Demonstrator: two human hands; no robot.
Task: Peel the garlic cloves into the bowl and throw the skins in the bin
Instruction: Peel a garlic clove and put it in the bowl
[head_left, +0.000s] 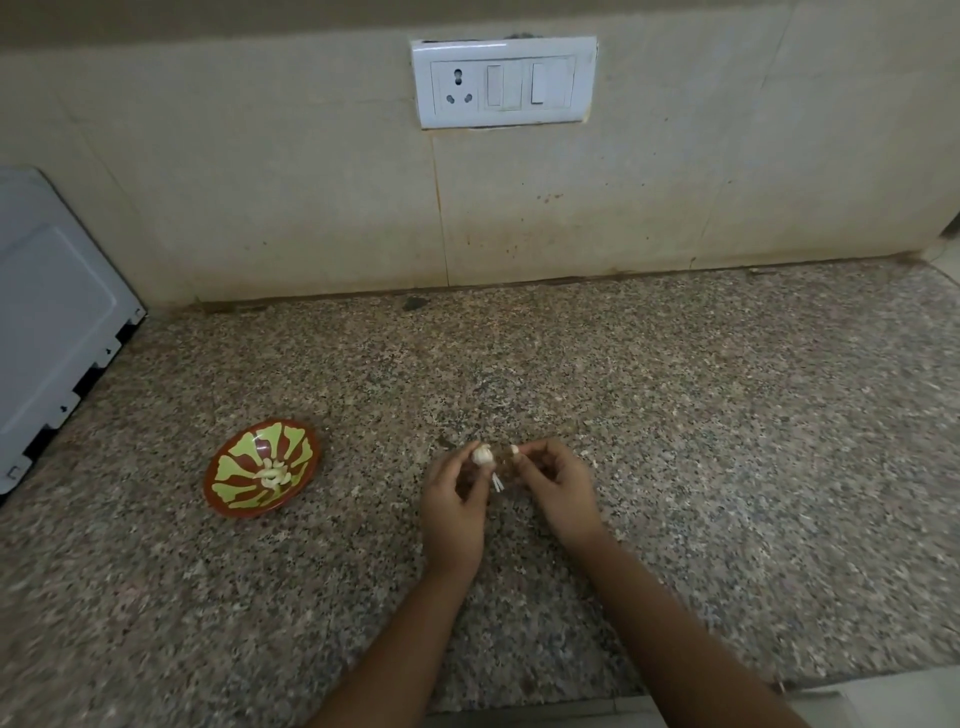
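1. Left hand (453, 499), fingers curled, pinched a garlic clove (481, 455) above the granite counter (727, 415).
2. Right hand (558, 486) gripped a smaller piece (515, 450) just beside it.
3. Peeled cloves (272, 474) lay in the bowl (228, 499), left.

"What's the right hand (558, 493) pinching, skin or clove?"

"Too small to tell. It's only a pale bit (514, 451) between its fingers (537, 448). The left hand (452, 512) curls round the garlic (481, 455) and covers much of it."

"How many cloves (272, 474) are in the bowl (234, 470)?"

"They're bunched together, so I can't count them."

"And the white appliance (52, 322)?"

"It's cut off at the left edge and only a side panel shows. Both forearms run off the bottom, and the surface (675, 415) smears toward the near corners."
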